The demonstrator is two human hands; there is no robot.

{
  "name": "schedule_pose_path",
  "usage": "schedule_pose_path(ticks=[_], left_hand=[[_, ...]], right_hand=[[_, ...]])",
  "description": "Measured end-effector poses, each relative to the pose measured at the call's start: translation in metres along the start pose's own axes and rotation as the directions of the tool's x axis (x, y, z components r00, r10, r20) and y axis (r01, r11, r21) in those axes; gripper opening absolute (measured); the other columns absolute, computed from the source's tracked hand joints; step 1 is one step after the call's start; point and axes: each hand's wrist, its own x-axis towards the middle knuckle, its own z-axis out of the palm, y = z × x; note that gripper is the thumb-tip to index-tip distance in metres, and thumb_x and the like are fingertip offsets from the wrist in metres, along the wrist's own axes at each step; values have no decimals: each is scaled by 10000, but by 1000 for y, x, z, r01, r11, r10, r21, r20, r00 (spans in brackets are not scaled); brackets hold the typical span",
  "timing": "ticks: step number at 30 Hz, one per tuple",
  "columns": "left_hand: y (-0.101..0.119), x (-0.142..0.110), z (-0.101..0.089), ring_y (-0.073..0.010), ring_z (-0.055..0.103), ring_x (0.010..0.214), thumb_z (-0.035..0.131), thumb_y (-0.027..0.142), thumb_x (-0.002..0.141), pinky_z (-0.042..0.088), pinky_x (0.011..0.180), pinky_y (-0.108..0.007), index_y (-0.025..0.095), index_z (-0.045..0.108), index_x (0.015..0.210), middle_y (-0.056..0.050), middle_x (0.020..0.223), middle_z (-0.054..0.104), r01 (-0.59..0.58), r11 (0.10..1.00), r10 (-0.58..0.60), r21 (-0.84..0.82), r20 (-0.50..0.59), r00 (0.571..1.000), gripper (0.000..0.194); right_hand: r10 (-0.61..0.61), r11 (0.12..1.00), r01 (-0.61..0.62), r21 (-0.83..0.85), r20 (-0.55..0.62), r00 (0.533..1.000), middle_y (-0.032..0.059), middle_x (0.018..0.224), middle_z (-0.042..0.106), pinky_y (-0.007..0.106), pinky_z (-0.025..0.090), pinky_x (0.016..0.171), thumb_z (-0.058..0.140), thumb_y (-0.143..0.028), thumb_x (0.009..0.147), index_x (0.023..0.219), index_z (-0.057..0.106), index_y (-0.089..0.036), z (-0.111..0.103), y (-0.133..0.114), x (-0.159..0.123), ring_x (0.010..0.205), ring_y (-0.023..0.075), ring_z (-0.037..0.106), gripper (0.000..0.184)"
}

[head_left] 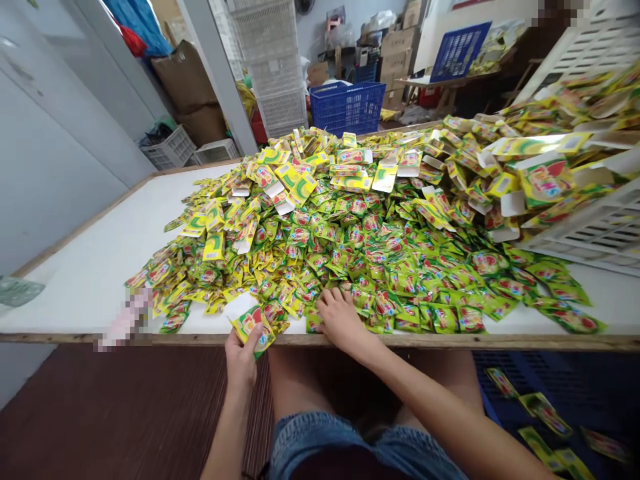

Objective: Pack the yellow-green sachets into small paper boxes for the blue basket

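My left hand (241, 360) grips a small yellow-green carton (254, 325) printed with a red fruit picture. A white end flap stands open at its top, and my thumb lies across its front. At the table's front edge, my right hand (343, 320) rests on the green sachets (400, 280), fingers bent and a little apart. Its fingertips touch sachets; the underside of the hand is hidden. Behind both hands spreads a large heap of these sachets. Many yellow cartons (300, 187), several with flaps open, lie on top of the heap.
The white table (100, 227) has a raised wooden edge. A white crate (600, 230) spills cartons on the right. Below it, a blue crate (525, 380) holds several packets. A pinkish blurred item (127, 320) lies front left. Behind stand a blue basket (347, 107) and stacked white crates (273, 60).
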Motion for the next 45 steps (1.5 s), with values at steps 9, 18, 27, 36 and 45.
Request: schedule_pose_path(ticks=[9, 18, 27, 36, 45], left_hand=[[2, 37, 24, -234, 656, 686, 779, 366, 565, 504, 617, -296, 98, 686, 816, -76, 729, 712, 95, 917, -225, 388, 305, 925, 379], [-5, 35, 45, -226, 650, 684, 747, 387, 606, 484, 625, -291, 104, 680, 819, -72, 753, 712, 105, 911, -277, 400, 402, 873, 361], [-1, 20, 51, -235, 643, 786, 746, 425, 625, 476, 675, -285, 108, 672, 869, -74, 812, 709, 75, 915, -267, 397, 454, 850, 407], [-1, 16, 60, -212, 633, 628, 811, 376, 529, 466, 591, -271, 96, 695, 722, -70, 681, 703, 123, 909, -304, 398, 430, 850, 359], [17, 19, 40, -214, 672, 702, 791, 441, 571, 521, 672, -292, 91, 674, 900, -77, 749, 718, 120, 971, -175, 205, 277, 945, 494]], right_hand=[[41, 978, -26, 207, -70, 997, 48, 875, 648, 377, 358, 802, 604, -247, 840, 839, 605, -195, -10, 19, 11, 885, 231, 570, 52], [248, 838, -115, 533, -184, 951, 116, 1120, 632, 423, 433, 880, 527, -393, 866, 1082, 582, -181, 8, 46, -26, 1064, 275, 566, 307], [319, 769, -134, 625, -193, 928, 122, 1039, 656, 397, 458, 849, 532, -415, 850, 1014, 612, -150, 10, 45, -43, 995, 269, 589, 322], [411, 683, -149, 715, -208, 888, 72, 857, 653, 327, 451, 731, 568, -427, 819, 861, 629, -175, 10, 40, -48, 818, 234, 584, 263], [573, 401, -128, 907, -139, 807, 58, 809, 635, 294, 462, 677, 551, -530, 810, 879, 599, -149, -1, 31, -47, 775, 205, 575, 391]])
